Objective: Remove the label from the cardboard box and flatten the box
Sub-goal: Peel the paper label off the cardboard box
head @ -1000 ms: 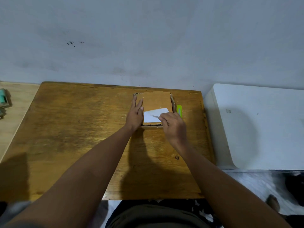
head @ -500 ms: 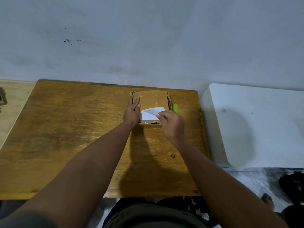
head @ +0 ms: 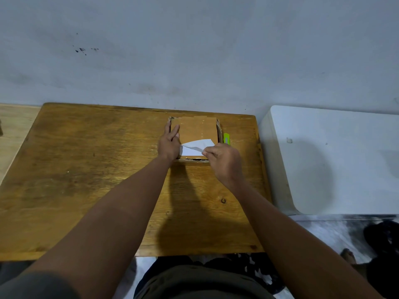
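Observation:
A small brown cardboard box [head: 197, 129] sits near the far right edge of the wooden table [head: 86, 169]. A white label [head: 195, 147] lies on the near part of its top, with its right corner lifted and folded back. My right hand [head: 222, 161] pinches that lifted corner of the label. My left hand [head: 169, 141] lies flat with straight fingers against the box's left side and top edge, pressing it down.
A green utility knife [head: 227, 138] lies on the table just right of the box. A white cabinet [head: 334, 158] stands to the right of the table. A grey wall rises behind. My lap and the floor show below the table's near edge.
My right hand has peeled the label's right corner further up and back toward me; more of the label is lifted off the box. My left hand has stayed on the box.

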